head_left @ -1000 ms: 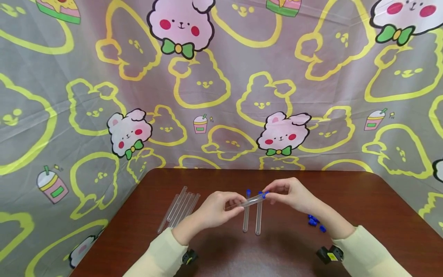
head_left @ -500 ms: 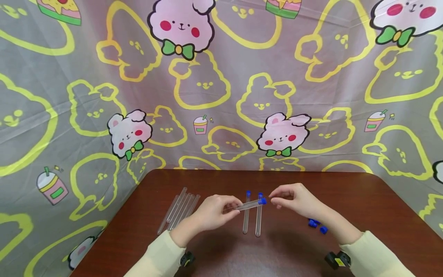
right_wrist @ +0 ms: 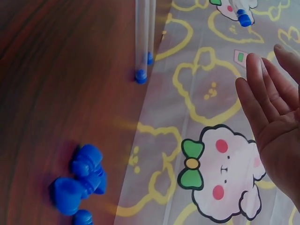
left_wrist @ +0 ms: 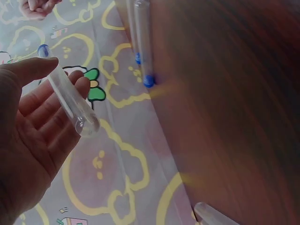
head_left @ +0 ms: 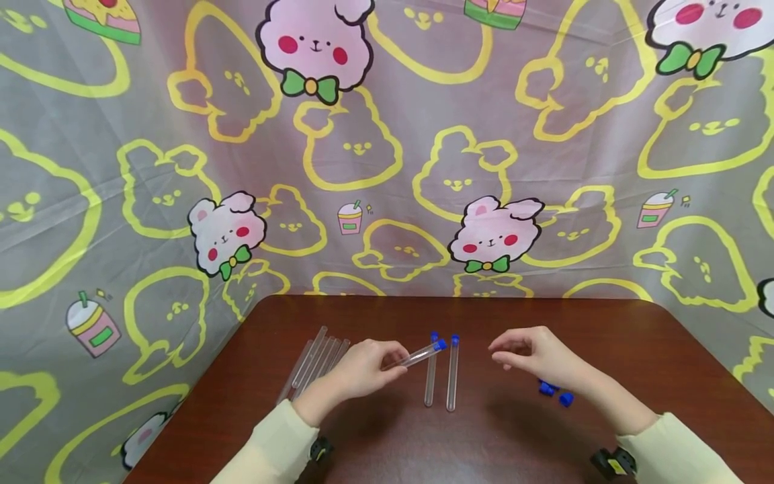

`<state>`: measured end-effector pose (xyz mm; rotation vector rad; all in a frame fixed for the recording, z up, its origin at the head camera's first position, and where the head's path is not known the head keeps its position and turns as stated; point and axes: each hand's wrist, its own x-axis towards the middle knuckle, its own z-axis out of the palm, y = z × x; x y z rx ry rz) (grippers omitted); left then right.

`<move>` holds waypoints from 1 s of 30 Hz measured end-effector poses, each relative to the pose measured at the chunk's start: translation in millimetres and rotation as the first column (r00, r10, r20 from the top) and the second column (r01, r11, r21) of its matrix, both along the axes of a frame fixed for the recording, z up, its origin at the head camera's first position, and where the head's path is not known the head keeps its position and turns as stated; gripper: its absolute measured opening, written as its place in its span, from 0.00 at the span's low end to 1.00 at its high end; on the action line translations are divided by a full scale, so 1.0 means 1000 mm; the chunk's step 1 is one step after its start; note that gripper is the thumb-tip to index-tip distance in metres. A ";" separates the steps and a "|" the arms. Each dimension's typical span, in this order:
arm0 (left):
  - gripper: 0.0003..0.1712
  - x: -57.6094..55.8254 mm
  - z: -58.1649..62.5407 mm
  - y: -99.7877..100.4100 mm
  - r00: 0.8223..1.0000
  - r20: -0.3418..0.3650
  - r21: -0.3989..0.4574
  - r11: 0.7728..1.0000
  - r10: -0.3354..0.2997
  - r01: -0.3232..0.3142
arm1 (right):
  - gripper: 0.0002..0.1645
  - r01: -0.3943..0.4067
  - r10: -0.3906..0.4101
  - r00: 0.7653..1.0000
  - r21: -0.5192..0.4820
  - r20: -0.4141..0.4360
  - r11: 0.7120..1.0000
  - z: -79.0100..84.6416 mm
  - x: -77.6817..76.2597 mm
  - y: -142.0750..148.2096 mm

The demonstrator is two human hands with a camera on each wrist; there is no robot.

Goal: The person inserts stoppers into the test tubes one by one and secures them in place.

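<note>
My left hand [head_left: 370,366] pinches a clear test tube [head_left: 418,355] between thumb and fingers, above the table. A blue cap [head_left: 441,345] sits on the tube's right-hand end; in the left wrist view the rounded bottom [left_wrist: 87,125] points toward the camera. Two more capped tubes lie side by side just beyond it, one [head_left: 453,376] in full view and the other [head_left: 430,383] partly overlapped by the held tube. My right hand [head_left: 538,353] hovers to the right with nothing in it, its fingers loosely bent and apart from the tube.
Several uncapped tubes [head_left: 320,359] lie in a bundle at the left, partly behind my left forearm. A small pile of blue caps [right_wrist: 86,176] lies on the brown table [head_left: 459,447] by my right forearm. A patterned curtain [head_left: 387,168] hangs behind the table.
My right hand has let go of the blue cap and moved right, away from the tube. The left hand has drawn the capped tube a little to the left.
</note>
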<state>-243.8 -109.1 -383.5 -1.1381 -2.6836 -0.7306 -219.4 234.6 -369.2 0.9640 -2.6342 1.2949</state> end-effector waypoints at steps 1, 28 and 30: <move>0.06 -0.001 -0.002 0.000 1.000 0.001 -0.006 1.000 0.003 -0.003 | 0.09 0.001 -0.001 1.000 0.006 0.003 1.000 -0.001 0.001 0.001; 0.13 -0.037 -0.023 -0.002 0.981 0.193 0.031 0.999 0.034 -0.041 | 0.09 0.062 -0.059 0.998 0.090 -0.030 0.994 -0.026 0.018 0.042; 0.13 -0.039 -0.024 -0.002 0.978 0.202 0.016 0.999 0.046 -0.050 | 0.08 0.056 -0.053 0.998 0.084 -0.042 0.995 -0.027 0.018 0.045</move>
